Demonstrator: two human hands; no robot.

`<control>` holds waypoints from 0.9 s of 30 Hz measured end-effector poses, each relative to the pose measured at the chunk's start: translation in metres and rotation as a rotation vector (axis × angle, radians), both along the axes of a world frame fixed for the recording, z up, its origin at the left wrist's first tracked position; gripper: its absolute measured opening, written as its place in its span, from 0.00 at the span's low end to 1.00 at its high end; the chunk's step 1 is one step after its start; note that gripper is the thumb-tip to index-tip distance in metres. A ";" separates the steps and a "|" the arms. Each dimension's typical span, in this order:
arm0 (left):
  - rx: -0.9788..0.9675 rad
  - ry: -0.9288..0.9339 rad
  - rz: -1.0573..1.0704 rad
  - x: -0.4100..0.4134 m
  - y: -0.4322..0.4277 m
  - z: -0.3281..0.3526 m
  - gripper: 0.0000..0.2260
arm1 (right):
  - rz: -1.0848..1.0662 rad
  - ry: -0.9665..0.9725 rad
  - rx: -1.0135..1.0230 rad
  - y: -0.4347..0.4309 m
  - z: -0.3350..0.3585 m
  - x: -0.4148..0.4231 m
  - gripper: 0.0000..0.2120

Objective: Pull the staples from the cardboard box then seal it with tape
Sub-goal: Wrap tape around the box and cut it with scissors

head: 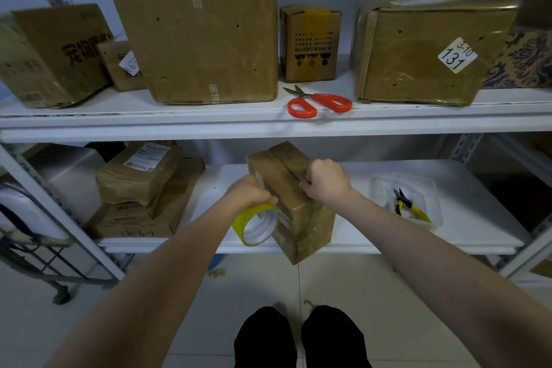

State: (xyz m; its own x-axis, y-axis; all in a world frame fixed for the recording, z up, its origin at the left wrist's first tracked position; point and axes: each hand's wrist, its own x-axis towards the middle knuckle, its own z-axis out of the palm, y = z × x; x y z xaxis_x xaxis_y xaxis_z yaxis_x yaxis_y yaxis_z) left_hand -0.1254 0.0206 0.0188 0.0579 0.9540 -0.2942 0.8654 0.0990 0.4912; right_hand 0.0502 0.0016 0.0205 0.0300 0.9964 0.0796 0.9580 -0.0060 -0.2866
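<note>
the left hand (pixel 249 193) is gripping the yellow tape roll (pixel 256 225) against the cardboard box (pixel 294 203) on the lower shelf (pixel 448 218), while the right hand (pixel 324 181), fingers curled, is pinning the top seam, likely steadying it for taping.

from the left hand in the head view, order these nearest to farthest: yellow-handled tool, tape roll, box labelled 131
1. tape roll, gripped in the left hand itself.
2. yellow-handled tool, on the lower shelf, off to the right.
3. box labelled 131, on the upper shelf, far right.
</note>
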 end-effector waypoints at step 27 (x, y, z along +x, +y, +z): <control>0.310 0.144 -0.350 0.012 -0.026 -0.012 0.24 | 0.284 -0.174 0.102 -0.032 -0.030 0.007 0.19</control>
State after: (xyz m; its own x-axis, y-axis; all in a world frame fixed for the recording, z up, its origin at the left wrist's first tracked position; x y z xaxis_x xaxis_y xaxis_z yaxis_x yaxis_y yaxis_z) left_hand -0.1139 -0.0051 0.0064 0.3706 0.9284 -0.0283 0.8819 -0.3421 0.3245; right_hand 0.0567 -0.0307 -0.0093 -0.2705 0.9496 0.1584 0.9518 0.2885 -0.1043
